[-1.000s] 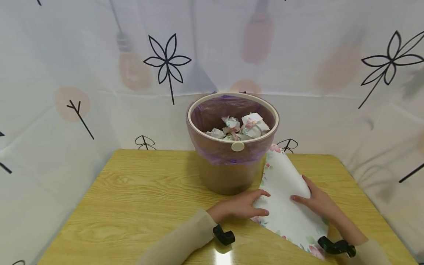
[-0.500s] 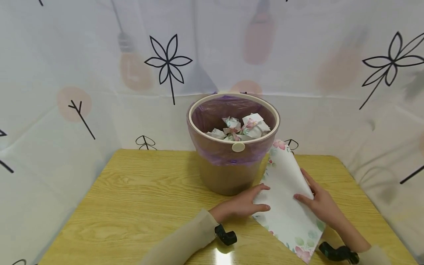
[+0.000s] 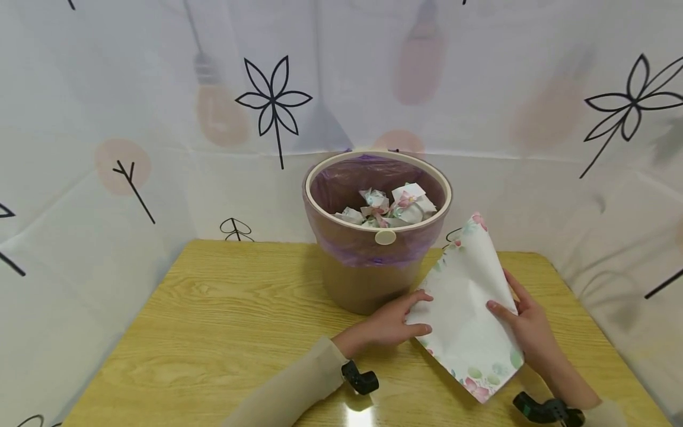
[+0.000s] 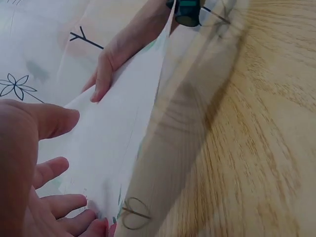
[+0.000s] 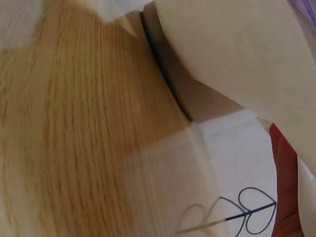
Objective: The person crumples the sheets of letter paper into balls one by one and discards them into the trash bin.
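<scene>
A sheet of white paper (image 3: 464,320) with a flowered border is raised and tilted above the table, to the right of the trash bin (image 3: 368,284). My right hand (image 3: 533,335) grips its right side, thumb on the near face and fingers behind. In the right wrist view the paper (image 5: 237,54) hides most of that hand (image 5: 286,187). At the paper's left edge, my left hand (image 3: 386,323) has its thumb and fingers spread. The left wrist view has the loosely bent fingers (image 4: 64,203) beside the paper; whether they touch it I cannot tell.
Crumpled flowered paper (image 3: 408,204) lies inside the bin, which has a purple bag liner (image 3: 347,252) under a cream rim. The wooden table (image 3: 229,314) ends at a patterned cloth backdrop (image 3: 160,71). Black wrist cameras (image 3: 360,378) sit on both forearms.
The paper has been lifted and tilted up, its top corner shifting right, away from the bin. My right hand has moved right with it; the left hand has stayed nearly in place.
</scene>
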Available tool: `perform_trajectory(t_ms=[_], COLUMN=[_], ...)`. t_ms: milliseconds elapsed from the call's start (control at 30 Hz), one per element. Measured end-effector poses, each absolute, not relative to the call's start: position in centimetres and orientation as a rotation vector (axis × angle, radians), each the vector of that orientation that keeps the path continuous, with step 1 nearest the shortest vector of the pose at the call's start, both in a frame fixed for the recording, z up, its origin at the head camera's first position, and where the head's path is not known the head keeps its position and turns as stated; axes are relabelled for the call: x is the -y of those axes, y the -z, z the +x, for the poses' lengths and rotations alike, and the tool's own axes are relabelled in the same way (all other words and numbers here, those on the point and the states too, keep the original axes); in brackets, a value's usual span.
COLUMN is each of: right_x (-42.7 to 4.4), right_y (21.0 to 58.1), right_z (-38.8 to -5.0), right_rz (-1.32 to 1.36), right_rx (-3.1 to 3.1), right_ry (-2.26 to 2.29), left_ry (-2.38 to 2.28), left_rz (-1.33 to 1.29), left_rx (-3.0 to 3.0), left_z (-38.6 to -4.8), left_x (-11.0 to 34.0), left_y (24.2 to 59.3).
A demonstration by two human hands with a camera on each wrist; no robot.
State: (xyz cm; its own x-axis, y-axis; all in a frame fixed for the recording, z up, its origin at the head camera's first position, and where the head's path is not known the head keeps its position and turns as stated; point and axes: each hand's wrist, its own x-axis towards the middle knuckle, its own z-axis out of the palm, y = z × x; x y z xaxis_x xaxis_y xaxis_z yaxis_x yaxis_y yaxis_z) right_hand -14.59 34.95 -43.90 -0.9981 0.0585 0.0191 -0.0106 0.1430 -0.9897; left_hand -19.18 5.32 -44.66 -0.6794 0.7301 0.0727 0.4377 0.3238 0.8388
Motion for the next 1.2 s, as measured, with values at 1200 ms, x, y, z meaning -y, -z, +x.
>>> perform_trajectory(t_ms=[1200], right_x=[-33.7], right_y=[43.0], right_z=[-12.3], right_rz=[0.208], right_rx=[2.553], right_ry=[-1.73], left_ry=[-1.515], left_rz=[1.304], left_rx=[-2.617], left_z=[-18.5], left_x=[-6.8], left_y=[44.0])
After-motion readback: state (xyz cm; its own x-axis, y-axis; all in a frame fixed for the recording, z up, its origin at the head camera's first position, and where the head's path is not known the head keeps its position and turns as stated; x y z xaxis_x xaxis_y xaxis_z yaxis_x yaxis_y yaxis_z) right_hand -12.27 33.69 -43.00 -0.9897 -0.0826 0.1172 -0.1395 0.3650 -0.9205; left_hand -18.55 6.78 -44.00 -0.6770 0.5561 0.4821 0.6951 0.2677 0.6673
